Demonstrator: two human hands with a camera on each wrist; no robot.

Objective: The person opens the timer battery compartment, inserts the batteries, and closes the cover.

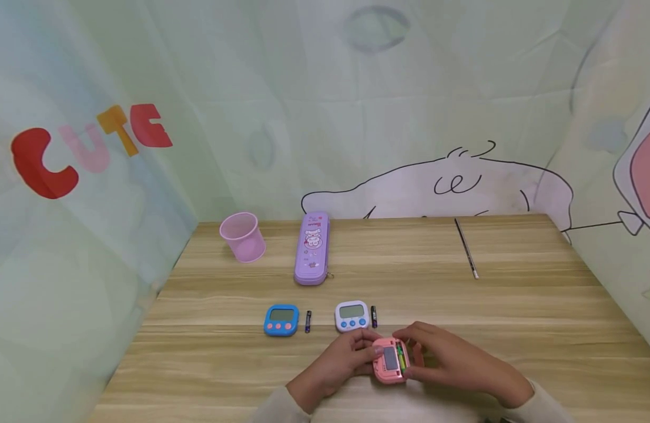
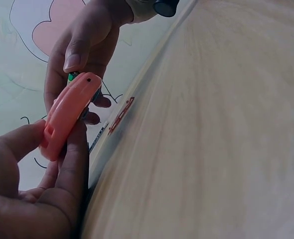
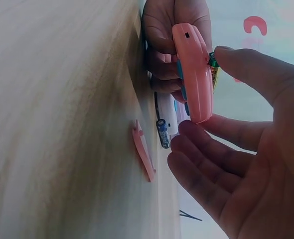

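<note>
My left hand grips a pink digital timer by one side, thumb on its back, which faces up. The back's battery slot is uncovered, and a green battery lies in it, one end jutting out in the right wrist view. Against that end presses the thumb of my right hand; its index fingertip touches the timer's edge, while the other fingers are spread loosely below. On the table under this hand lies the pink battery cover. A white timer with a dark battery beside it sits just beyond my left hand.
Farther left are a blue timer and another dark battery. A pink cup and a purple pencil case stand toward the back. One pencil lies at the back right of the wooden table.
</note>
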